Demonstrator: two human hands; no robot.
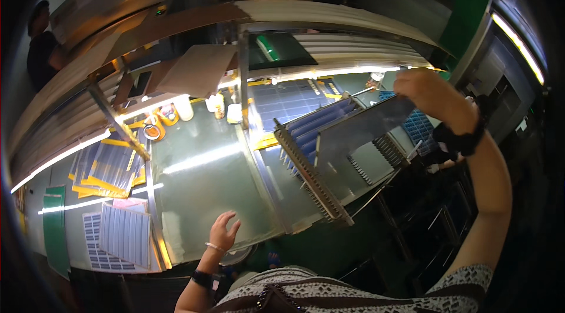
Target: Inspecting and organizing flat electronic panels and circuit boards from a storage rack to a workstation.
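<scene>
My right hand (425, 90) is raised at the right, its fingers closed at the far upper corner of a thin grey sheet (368, 121). The sheet slants over a rack whose slotted, comb-like bar (312, 171) faces me. Several bluish panels (321, 127) stand in the rack's left part. A second toothed bar (389, 149) shows at the rack's right. My left hand (222, 233) hovers over the near edge of the green worktop (206, 189). Its fingers are apart and hold nothing.
Clear sheets with yellow edges (112, 166) and a ribbed pale panel (125, 234) lie at the left. Cups, a tape roll (154, 131) and small containers stand along the back. Lit shelves (329, 21) overhang the table. People are at far left (46, 48) and right.
</scene>
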